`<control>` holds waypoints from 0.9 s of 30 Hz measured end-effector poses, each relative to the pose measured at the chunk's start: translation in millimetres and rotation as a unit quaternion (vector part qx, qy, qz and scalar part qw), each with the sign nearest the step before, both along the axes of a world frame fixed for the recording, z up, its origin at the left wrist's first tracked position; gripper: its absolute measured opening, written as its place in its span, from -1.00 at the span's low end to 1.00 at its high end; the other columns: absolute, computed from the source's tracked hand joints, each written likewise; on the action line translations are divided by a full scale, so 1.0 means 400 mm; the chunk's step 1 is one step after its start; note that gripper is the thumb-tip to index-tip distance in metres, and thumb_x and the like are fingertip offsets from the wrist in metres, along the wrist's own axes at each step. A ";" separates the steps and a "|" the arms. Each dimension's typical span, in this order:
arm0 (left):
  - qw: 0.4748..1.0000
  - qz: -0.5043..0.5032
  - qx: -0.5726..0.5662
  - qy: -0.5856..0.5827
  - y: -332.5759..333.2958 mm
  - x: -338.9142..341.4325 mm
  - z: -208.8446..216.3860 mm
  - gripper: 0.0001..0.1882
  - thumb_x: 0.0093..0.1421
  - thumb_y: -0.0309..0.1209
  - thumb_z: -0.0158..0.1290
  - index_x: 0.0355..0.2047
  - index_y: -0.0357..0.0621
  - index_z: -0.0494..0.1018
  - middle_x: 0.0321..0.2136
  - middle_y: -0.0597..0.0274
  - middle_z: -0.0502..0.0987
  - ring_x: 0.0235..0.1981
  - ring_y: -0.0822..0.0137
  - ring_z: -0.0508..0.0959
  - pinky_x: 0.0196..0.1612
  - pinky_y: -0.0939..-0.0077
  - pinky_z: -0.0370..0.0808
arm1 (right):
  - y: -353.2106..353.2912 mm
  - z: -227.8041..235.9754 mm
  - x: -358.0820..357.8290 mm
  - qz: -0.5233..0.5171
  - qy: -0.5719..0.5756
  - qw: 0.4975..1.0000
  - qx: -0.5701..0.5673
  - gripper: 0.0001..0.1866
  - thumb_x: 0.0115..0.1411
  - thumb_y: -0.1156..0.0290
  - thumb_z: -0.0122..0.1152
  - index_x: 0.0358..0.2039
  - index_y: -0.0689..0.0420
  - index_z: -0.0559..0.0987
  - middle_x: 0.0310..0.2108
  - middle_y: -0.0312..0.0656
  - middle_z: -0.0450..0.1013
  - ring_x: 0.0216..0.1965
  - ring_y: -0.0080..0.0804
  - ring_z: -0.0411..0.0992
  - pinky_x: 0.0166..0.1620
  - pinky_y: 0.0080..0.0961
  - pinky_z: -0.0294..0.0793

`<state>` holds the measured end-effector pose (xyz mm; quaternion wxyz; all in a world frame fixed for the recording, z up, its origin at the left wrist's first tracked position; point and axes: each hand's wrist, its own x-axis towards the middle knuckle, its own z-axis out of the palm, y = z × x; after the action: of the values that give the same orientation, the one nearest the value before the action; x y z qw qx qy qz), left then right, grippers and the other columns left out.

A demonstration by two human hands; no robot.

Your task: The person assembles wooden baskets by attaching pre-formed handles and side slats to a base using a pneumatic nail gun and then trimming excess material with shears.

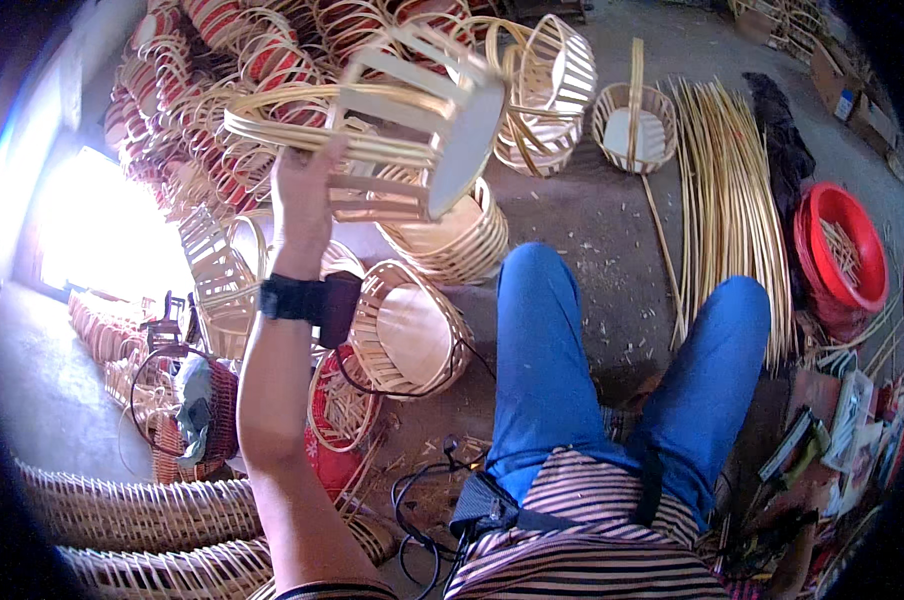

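My left hand (305, 198) is closed on a light wooden basket (469, 140), raised at the upper left with arm outstretched. The basket lies tipped on its side, its pale flat base facing right and its looped cane handle reaching left past my wrist. Its slats are slightly blurred. Low at the right, in shadow beside some tools, part of my right arm (796, 562) shows; its fingers cannot be made out. Below the raised basket stand a round slatted basket (487, 245) and an open oval basket (412, 325).
Red-banded baskets (262, 60) heap up at the far left. More baskets (557, 80) and one with a tall handle (635, 125) stand ahead. Long cane strips (727, 200) lie right of centre, near red buckets (840, 250). A black cable (412, 500) trails beside my left leg.
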<state>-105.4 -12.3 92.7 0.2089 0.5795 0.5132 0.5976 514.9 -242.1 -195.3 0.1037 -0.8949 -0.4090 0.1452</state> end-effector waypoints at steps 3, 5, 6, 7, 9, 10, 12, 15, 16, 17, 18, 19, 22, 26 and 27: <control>0.995 0.090 0.008 0.039 0.073 -0.059 -0.109 -0.59 -0.20 -0.46 0.17 -0.35 -0.26 0.25 -0.49 0.28 0.35 -0.47 0.47 0.34 -0.37 0.66 0.33 | 0.049 0.018 -0.048 0.036 -0.002 0.999 -0.016 -0.44 -0.14 0.29 0.08 -0.12 0.28 0.23 -0.30 -0.03 0.30 -0.31 -0.27 0.26 -0.25 -0.43 0.24; 0.993 0.082 -0.049 0.071 0.071 -0.086 -0.173 -0.60 -0.18 -0.46 0.15 -0.35 -0.27 0.21 -0.50 0.24 0.35 -0.46 0.45 0.36 -0.38 0.63 0.35 | 0.092 0.025 -0.081 0.062 -0.007 0.998 -0.033 -0.46 -0.14 0.31 0.08 -0.12 0.27 0.24 -0.30 -0.03 0.30 -0.30 -0.26 0.26 -0.24 -0.42 0.24; 0.994 0.063 -0.026 0.087 0.065 -0.050 -0.182 -0.61 -0.17 -0.49 0.13 -0.35 -0.27 0.19 -0.50 0.22 0.35 -0.45 0.44 0.37 -0.36 0.61 0.37 | 0.099 0.030 -0.087 0.062 -0.012 0.997 -0.039 -0.46 -0.14 0.32 0.08 -0.13 0.27 0.24 -0.30 -0.02 0.30 -0.30 -0.25 0.26 -0.24 -0.42 0.24; 0.990 0.084 -0.041 0.106 0.067 -0.042 -0.194 -0.63 -0.17 -0.52 0.11 -0.36 -0.26 0.19 -0.49 0.19 0.37 -0.44 0.40 0.40 -0.32 0.60 0.38 | 0.103 0.031 -0.093 0.064 -0.015 0.997 -0.045 -0.47 -0.14 0.32 0.08 -0.13 0.27 0.24 -0.30 -0.02 0.30 -0.29 -0.25 0.26 -0.23 -0.42 0.24; 0.987 0.073 -0.028 0.140 0.093 -0.084 -0.229 -0.62 -0.17 -0.53 0.10 -0.34 -0.25 0.19 -0.47 0.14 0.38 -0.40 0.32 0.41 -0.29 0.53 0.38 | 0.116 0.034 -0.109 0.071 -0.018 0.996 -0.057 -0.48 -0.14 0.34 0.08 -0.13 0.26 0.25 -0.30 -0.02 0.30 -0.29 -0.24 0.26 -0.23 -0.42 0.24; 0.985 0.070 -0.030 0.154 0.106 -0.109 -0.241 -0.60 -0.18 -0.53 0.10 -0.33 -0.25 0.18 -0.45 0.10 0.39 -0.36 0.27 0.41 -0.26 0.47 0.37 | 0.122 0.035 -0.118 0.074 -0.019 0.995 -0.062 -0.49 -0.14 0.35 0.08 -0.14 0.26 0.25 -0.30 -0.01 0.30 -0.28 -0.23 0.26 -0.22 -0.42 0.24; 0.934 0.173 -0.065 0.307 0.136 -0.156 -0.250 -0.54 -0.19 -0.49 0.12 -0.27 -0.25 0.18 -0.36 0.03 0.37 -0.25 0.18 0.37 -0.17 0.35 0.30 | 0.142 0.044 -0.132 0.081 -0.022 0.994 -0.068 -0.50 -0.14 0.36 0.08 -0.14 0.25 0.26 -0.30 -0.01 0.30 -0.27 -0.22 0.26 -0.22 -0.41 0.24; 0.835 0.395 -0.146 0.354 0.182 -0.263 -0.288 -0.47 -0.17 -0.37 0.11 -0.20 -0.27 0.17 -0.24 -0.01 0.32 -0.17 0.12 0.30 -0.11 0.29 0.22 | 0.165 0.050 -0.151 0.090 -0.026 0.993 -0.077 -0.51 -0.14 0.39 0.08 -0.15 0.24 0.26 -0.30 0.00 0.30 -0.26 -0.20 0.25 -0.20 -0.41 0.24; 0.846 0.419 -0.143 0.296 0.191 -0.320 -0.318 -0.49 -0.15 -0.35 0.09 -0.19 -0.28 0.17 -0.25 0.00 0.32 -0.18 0.14 0.31 -0.13 0.32 0.23 | 0.166 0.054 -0.158 0.096 -0.028 0.992 -0.078 -0.52 -0.14 0.39 0.08 -0.15 0.24 0.27 -0.30 0.00 0.29 -0.26 -0.20 0.25 -0.20 -0.41 0.24; 0.867 0.414 -0.126 0.248 0.194 -0.348 -0.349 -0.50 -0.12 -0.33 0.07 -0.19 -0.30 0.18 -0.25 0.00 0.31 -0.20 0.16 0.32 -0.15 0.35 0.25 | 0.170 0.057 -0.165 0.100 -0.028 0.992 -0.078 -0.52 -0.14 0.40 0.08 -0.15 0.23 0.27 -0.30 0.00 0.29 -0.26 -0.19 0.25 -0.20 -0.41 0.24; 0.889 0.385 -0.107 0.222 0.194 -0.339 -0.361 -0.50 -0.09 -0.31 0.05 -0.19 -0.31 0.18 -0.25 0.01 0.31 -0.22 0.18 0.33 -0.17 0.38 0.26 | 0.170 0.061 -0.164 0.098 -0.028 0.992 -0.078 -0.53 -0.14 0.41 0.08 -0.15 0.23 0.27 -0.30 0.01 0.29 -0.25 -0.19 0.25 -0.19 -0.41 0.24; 0.912 0.345 -0.094 0.200 0.189 -0.322 -0.375 -0.57 -0.06 -0.32 0.01 -0.22 -0.31 0.21 -0.32 0.05 0.34 -0.30 0.24 0.35 -0.23 0.44 0.28 | 0.167 0.063 -0.168 0.099 -0.029 0.992 -0.078 -0.53 -0.14 0.42 0.08 -0.16 0.23 0.28 -0.30 0.01 0.29 -0.25 -0.18 0.25 -0.19 -0.41 0.24; 0.979 0.084 -0.130 0.135 0.148 -0.140 -0.367 -0.76 0.05 -0.38 -0.08 -0.33 -0.31 0.31 -0.54 0.19 0.41 -0.53 0.43 0.40 -0.42 0.60 0.35 | 0.138 0.078 -0.150 0.089 -0.028 0.993 -0.068 -0.55 -0.14 0.44 0.09 -0.16 0.22 0.28 -0.29 0.01 0.29 -0.24 -0.17 0.25 -0.18 -0.40 0.24; 0.926 -0.204 -0.317 0.028 0.024 0.050 -0.402 -0.81 0.10 -0.41 -0.15 -0.34 -0.30 0.33 -0.60 0.27 0.40 -0.60 0.52 0.37 -0.52 0.68 0.33 | 0.120 0.109 -0.178 0.112 -0.034 0.989 -0.090 -0.56 -0.14 0.47 0.09 -0.17 0.20 0.29 -0.29 0.02 0.29 -0.22 -0.14 0.24 -0.16 -0.40 0.24; 0.895 -0.244 -0.374 0.019 -0.008 0.082 -0.409 -0.81 0.11 -0.42 -0.16 -0.35 -0.30 0.34 -0.62 0.27 0.40 -0.63 0.53 0.37 -0.55 0.69 0.33 | 0.127 0.112 -0.189 0.119 -0.031 0.988 -0.097 -0.57 -0.14 0.48 0.09 -0.17 0.20 0.30 -0.29 0.03 0.29 -0.22 -0.14 0.24 -0.16 -0.40 0.24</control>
<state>-72.6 -15.4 -70.9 0.5394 0.5769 0.5451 0.2812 439.4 -191.4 -150.6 -0.0143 -0.8499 -0.4992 0.1681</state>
